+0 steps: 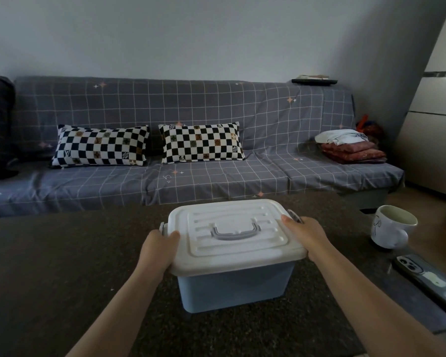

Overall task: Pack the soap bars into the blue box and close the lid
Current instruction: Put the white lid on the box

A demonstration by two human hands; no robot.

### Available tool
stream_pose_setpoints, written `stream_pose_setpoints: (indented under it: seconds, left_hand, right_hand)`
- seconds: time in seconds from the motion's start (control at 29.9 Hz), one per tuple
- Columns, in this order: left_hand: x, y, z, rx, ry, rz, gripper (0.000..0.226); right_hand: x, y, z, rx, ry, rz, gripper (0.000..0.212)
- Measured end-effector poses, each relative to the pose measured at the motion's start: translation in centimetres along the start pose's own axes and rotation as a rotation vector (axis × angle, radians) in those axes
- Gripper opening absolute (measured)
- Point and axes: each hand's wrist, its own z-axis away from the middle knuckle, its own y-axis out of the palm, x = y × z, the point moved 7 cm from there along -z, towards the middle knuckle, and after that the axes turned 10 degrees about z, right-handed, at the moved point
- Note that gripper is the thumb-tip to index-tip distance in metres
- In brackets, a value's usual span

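Observation:
The blue box (232, 289) stands on the dark table (62, 266) in front of me. A white lid (232, 233) with a grey handle covers it. My left hand (157, 251) grips the lid's left edge beside a grey side latch. My right hand (305, 234) grips the right edge, over the other latch. No soap bars are in sight; the inside of the box is hidden by the lid.
A white mug (392, 226) stands on the table to the right, and a phone (430, 282) lies near the right edge. Behind the table is a grey checked sofa (216, 176) with two chequered pillows and folded cloth at its right end.

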Motion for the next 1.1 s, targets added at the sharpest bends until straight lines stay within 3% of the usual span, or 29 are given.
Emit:
stream_pose_setpoints:
  seconds: [0.3,0.57,0.9,1.1]
  left_hand:
    - [-0.6,-5.2,-2.5,-0.105,0.075,-0.041,0.019]
    - [-0.6,-10.7,-5.7,-0.216,0.130,-0.219,0.032]
    - [-0.6,-11.0,-5.8,-0.245,0.157,-0.260,0.033]
    - [-1.0,-10.8,-5.2,-0.249,0.158,-0.274,0.029]
  right_hand:
    - [2.1,4.8,1.9,0.027,-0.026,-0.063,0.060]
    - [6.4,9.8,3.8,0.054,-0.153,-0.056,0.053]
    - [8.4,9.7,4.0,-0.048,-0.326,0.159,0.039]
    - [8.4,9.8,4.0,-0.036,-0.337,0.178,0.043]
